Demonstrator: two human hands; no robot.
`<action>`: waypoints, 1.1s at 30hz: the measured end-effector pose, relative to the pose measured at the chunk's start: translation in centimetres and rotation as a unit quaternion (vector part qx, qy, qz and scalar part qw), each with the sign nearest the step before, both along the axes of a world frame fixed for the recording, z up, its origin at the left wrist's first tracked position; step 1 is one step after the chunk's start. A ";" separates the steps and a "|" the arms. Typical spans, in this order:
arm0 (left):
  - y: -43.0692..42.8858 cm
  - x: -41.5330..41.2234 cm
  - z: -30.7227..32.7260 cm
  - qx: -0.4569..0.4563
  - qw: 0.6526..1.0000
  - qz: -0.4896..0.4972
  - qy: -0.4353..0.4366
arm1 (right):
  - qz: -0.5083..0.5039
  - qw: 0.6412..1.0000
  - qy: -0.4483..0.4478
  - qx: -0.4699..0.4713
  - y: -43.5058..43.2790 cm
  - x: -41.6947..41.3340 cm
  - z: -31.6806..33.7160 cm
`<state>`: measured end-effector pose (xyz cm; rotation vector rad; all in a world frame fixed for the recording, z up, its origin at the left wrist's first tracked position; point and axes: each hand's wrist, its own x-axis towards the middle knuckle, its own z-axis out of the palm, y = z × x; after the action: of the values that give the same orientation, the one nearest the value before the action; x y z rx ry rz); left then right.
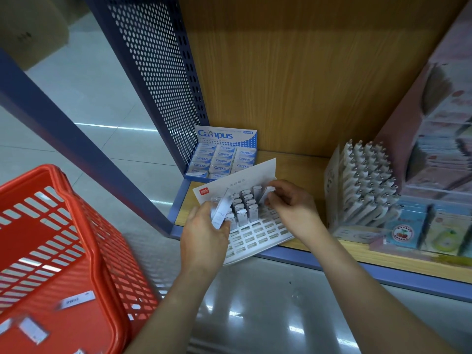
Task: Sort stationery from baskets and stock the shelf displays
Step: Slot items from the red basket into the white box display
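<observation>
Glossy grey floor tiles (89, 103) gleam beside a blue perforated panel (158, 72) and wooden backboard (306, 72).

On the shelf (306, 164), a slotted tray (258, 236) sits in front of an eraser box (224, 154), pen stand (365, 185) to its right; a basket (63, 226) stands left.

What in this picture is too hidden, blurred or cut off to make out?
Head view only.
Print on the slim white cases gripped by the left hand: blurred.
Slotted white display tray: partly under the right hand.
Red plastic basket: cut off by left and bottom edges.
Pink display stand: blurred, cut off at right.
</observation>
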<state>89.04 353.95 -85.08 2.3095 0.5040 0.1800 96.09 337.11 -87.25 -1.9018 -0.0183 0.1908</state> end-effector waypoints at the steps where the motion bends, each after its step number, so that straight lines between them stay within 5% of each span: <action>1: 0.0 0.0 -0.1 -0.001 1.000 0.000 -0.002 | 0.006 1.000 0.000 0.006 0.1 0.0 0.1; 23: 0.0 0.0 0.0 0.006 1.000 -0.001 -0.001 | 0.196 0.932 -0.079 -0.295 -0.9 1.7 1.2; 29: 0.0 0.0 -0.1 0.018 1.000 -0.001 -0.002 | 0.186 0.892 -0.153 -0.383 0.1 1.1 0.9; 33: -0.3 -0.2 0.3 0.028 1.000 -0.007 -0.011 | 0.166 0.894 -0.105 -0.402 0.7 0.9 0.9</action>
<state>88.80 353.65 -84.75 2.3620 0.4771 0.2143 97.02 337.79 -86.38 -2.7375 -0.4805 0.2441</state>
